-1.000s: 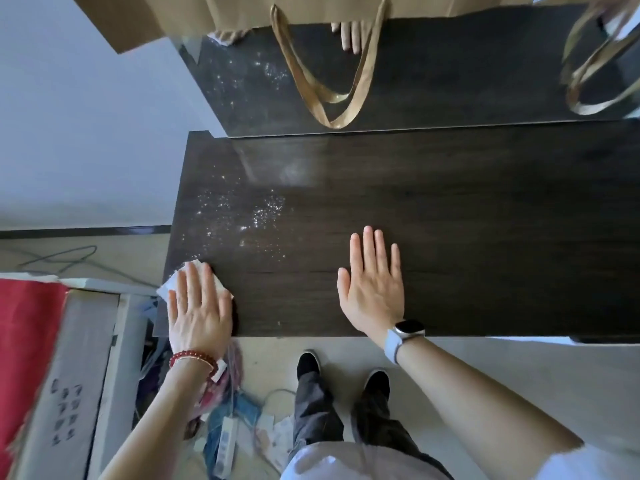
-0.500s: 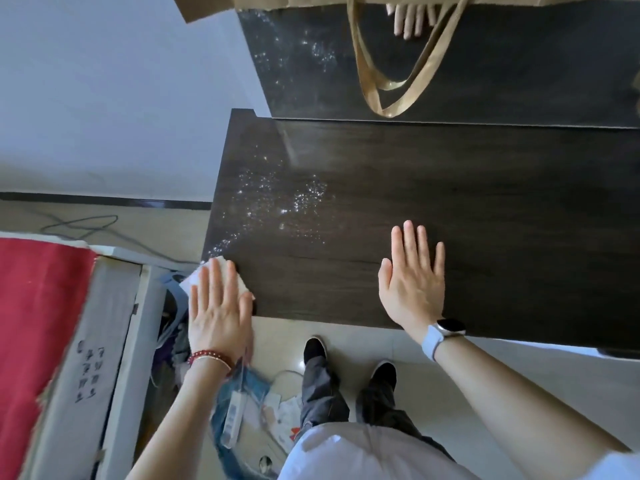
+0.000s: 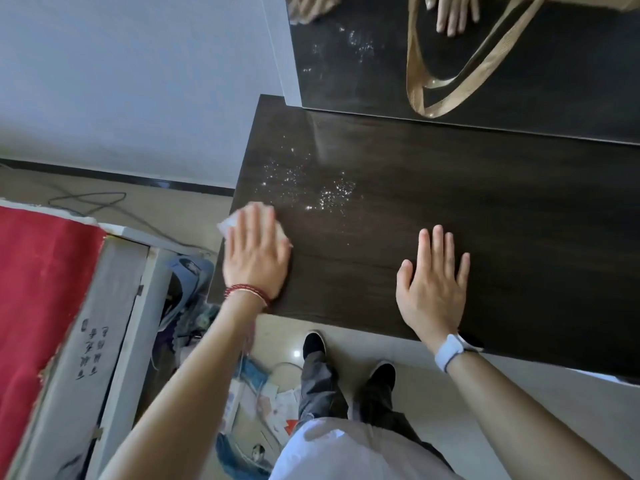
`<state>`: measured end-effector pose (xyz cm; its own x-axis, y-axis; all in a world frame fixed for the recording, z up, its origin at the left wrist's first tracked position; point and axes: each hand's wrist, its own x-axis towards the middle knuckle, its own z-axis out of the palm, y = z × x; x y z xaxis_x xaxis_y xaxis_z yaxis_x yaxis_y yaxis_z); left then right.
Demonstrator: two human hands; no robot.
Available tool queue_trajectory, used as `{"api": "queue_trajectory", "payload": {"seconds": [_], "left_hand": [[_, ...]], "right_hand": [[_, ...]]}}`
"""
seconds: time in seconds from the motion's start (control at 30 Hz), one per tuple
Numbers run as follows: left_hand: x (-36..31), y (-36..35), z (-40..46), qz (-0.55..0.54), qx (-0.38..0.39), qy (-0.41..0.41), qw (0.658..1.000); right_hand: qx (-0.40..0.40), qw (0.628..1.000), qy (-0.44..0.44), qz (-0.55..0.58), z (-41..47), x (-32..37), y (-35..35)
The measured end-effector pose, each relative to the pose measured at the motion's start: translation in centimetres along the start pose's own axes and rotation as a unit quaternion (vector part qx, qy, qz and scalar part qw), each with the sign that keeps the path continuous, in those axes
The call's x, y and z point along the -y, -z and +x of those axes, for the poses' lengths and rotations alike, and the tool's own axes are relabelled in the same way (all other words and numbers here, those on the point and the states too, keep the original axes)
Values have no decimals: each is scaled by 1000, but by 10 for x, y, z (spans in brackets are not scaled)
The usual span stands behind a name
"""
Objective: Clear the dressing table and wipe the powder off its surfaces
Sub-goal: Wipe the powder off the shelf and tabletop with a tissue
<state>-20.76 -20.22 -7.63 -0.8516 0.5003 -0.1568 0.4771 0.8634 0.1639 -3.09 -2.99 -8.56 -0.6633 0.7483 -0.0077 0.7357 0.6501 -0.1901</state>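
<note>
Here the left hand [image 3: 256, 258] lay flat, fingers straight and together, pressing a white cloth [image 3: 231, 221] onto the dark wooden worktop [image 3: 485, 216] near its left edge, in the middle left of the frame. Only the edges of the cloth showed beyond the fingertips and beside the hand. A red bead bracelet [image 3: 247, 292] circled that wrist. Just above and to the right of the cloth, a scatter of white powder [image 3: 311, 188] speckled the worktop, apart from the hand. The right hand [image 3: 433, 292] rested palm down on the worktop at centre right, fingers extended and slightly spread, holding nothing; a watch with a pale strap [image 3: 450, 351] sat on its wrist at the worktop's front edge. At the top of the frame a mirror [image 3: 519, 81] stood along the back of the worktop, reflecting the powder and fingers, and a tan bag strap [image 3: 415, 91] hung in front of it. In the lower left stood a pale box [image 3: 114, 341] with a red cloth [image 3: 38, 289] over it, and clutter [image 3: 256, 393] lay on the floor [image 3: 519, 393] beside two dark shoes [image 3: 313, 342].
</note>
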Motion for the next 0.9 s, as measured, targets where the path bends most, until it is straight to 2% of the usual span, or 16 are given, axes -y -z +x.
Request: {"api": "queue_trajectory", "payload": {"seconds": [0.07,0.13,0.2,0.27,0.3,0.37,0.43,0.47,0.53,0.57,0.63,0.67,0.73,0.8,0.83,0.9], "left_hand": [[4,1,-10,-12,13,63,998],[-23,-8,-35,19,20,-74,997],[-52,-12,-51,54,67,-267,960],[-56,-8,-32,75,53,-328,940],[-47,-5,-15,76,29,-290,954],[-19,-1,18,40,-4,-108,993],[-5,4,31,-16,4,60,998],[-16,4,30,-21,7,57,998],[-58,-8,8,8,13,-136,991],[-78,-14,-7,26,32,-254,966],[-90,-15,-11,59,33,-351,934],[-80,-12,4,60,12,-313,948],[-48,-6,40,12,-11,-100,995],[-26,1,59,-12,-3,51,999],[-32,0,56,2,-2,43,999],[-67,-8,30,36,12,-123,992]], "right_hand": [[5,1000,-5,2,1,2,-1],[7,1000,-13,5,3,4,-1],[8,1000,-21,6,5,6,-2],[13,1000,-23,0,6,7,-1],[16,1000,-24,-3,7,7,-1],[20,999,-26,-5,7,7,0],[24,999,-24,-7,7,8,0],[27,999,-27,-7,8,8,0],[31,999,-29,-3,8,9,1],[31,999,-29,-2,9,8,1],[27,999,-31,-1,9,7,1],[24,999,-32,0,9,6,1],[14,999,-34,-2,9,6,0],[9,999,-37,-6,9,7,-1],[10,999,-38,-6,9,8,-1],[15,999,-35,-12,9,8,-1]]}}
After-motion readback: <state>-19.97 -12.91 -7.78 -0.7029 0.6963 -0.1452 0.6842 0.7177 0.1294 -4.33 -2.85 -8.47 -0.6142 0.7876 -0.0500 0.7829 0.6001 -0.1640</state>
